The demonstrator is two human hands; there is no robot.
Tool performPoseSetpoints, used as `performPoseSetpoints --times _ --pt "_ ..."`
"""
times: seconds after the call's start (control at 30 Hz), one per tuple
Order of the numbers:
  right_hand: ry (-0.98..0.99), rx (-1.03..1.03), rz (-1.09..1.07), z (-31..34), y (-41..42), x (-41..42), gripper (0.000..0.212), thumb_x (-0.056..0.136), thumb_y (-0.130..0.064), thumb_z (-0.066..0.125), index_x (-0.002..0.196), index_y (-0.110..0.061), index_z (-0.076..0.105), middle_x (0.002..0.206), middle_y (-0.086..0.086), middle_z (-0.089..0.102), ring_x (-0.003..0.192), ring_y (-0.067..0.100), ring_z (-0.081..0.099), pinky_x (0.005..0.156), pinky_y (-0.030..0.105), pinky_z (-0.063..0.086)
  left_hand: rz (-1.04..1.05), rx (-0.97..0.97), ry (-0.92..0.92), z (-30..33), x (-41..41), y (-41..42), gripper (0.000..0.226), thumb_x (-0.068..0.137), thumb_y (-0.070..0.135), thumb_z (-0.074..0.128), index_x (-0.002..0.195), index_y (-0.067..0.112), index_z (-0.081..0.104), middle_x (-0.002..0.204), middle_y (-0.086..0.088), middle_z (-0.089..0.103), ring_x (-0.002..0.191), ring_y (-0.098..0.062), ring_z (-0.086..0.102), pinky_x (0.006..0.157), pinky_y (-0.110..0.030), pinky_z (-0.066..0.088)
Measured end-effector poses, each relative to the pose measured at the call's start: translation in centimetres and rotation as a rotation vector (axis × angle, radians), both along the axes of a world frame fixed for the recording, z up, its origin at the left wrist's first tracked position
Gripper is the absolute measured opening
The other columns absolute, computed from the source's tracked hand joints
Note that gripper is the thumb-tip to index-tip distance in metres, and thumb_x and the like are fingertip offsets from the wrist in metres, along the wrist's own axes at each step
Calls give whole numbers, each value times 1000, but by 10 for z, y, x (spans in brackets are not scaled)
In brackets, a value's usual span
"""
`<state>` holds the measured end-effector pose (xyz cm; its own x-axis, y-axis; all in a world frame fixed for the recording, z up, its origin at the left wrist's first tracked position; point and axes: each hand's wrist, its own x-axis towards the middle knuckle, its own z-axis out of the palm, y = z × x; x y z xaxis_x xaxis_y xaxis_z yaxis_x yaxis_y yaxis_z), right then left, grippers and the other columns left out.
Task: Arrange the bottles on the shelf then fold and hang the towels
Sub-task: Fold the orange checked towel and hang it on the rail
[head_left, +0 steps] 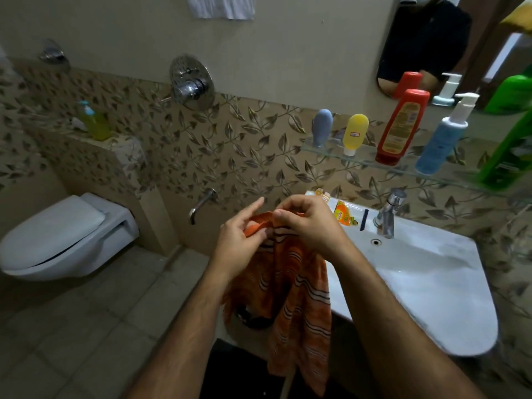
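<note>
Bathroom — orange towel (299, 286) in both hands

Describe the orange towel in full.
The orange towel is thin woven cloth with dark and white stripes. It hangs limp in folds in front of the sink's left edge. Its top edge is bunched between the left hand and the right hand, both pinching it.

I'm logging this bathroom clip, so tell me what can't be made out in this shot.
Head view only:
- orange towel: top edge covered by left hand and right hand; fold unclear.
- green bottle: cut off by right edge.
- white cloth: cut off by top edge.
- red bottle: label too blurred to read.
</note>
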<state>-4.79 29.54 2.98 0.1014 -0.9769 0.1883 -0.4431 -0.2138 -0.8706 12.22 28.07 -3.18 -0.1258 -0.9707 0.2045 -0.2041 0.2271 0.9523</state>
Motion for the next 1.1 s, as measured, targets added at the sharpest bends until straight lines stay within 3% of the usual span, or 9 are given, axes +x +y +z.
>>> performPoseSetpoints --times 0.13,0.2,0.3,0.5,0.6,0.73,0.93,1.03,1.1 --pt "-28 7 72 -1 3 -6 8 88 -14 71 84 -7 74 73 -4 69 69 2 63 66 19 50 -171 42 50 11 -1 -2 38 85 6 72 116 30 70 102 3 73 93 -12 68 86 -29 53" --pt "-58 42 53 -2 5 -12 11 86 -17 74 77 -12 71 67 -6 67 63 5 62 62 22 49 -55 42 80 17 2 -3 12 82 10 76 89 20 76 87 1 76 84 -14 69 79 -30 56" --pt "-36 239 102 -4 13 -22 25 84 -26 77 69 -14 62 60 0 60 57 12 56 55 26 43 194 -29 4 22 10 -12 16 77 12 79 72 26 75 70 10 74 72 -8 69 69 -19 53" --pt "-92 561 536 8 37 -40 44 84 -22 74 105 13 57 101 41 62 89 39 62 79 48 48 363 -118 -187 34 23 -27 11 79 18 79 78 27 73 75 14 69 72 3 63 65 -4 42" --pt "-185 653 702 10 45 -47 55 80 -25 73 107 18 53 100 34 58 93 40 56 83 55 44 379 -86 -180 37 39 -35 5 81 19 78 81 23 74 77 11 70 72 2 63 62 -4 42" --pt "-353 621 514 3 43 -33 26 87 -14 64 107 1 62 99 23 64 80 24 68 77 34 57 362 -79 -149 35 46 -39 18 81 20 77 70 31 67 72 17 67 66 8 61 60 -5 43" --pt "-162 511 263 -7 42 -22 30 83 -29 69 97 -2 65 100 32 68 90 44 68 85 56 54 367 -4 -199 14 81 -53 17 80 17 76 71 30 69 75 13 69 75 -6 65 70 -18 45" --pt "-129 576 309 -4 47 -19 33 82 -31 68 88 1 63 81 25 64 69 32 63 58 30 53 408 58 -269 -6 99 -55 16 80 20 76 70 30 69 74 13 68 78 -13 67 69 -21 44" --pt "-131 550 225 -6 43 -10 39 79 -31 71 85 7 62 76 23 61 67 28 58 59 28 47 384 131 -276 -18 107 -56 6 81 19 75 79 24 72 78 7 69 86 -20 69 71 -23 46"
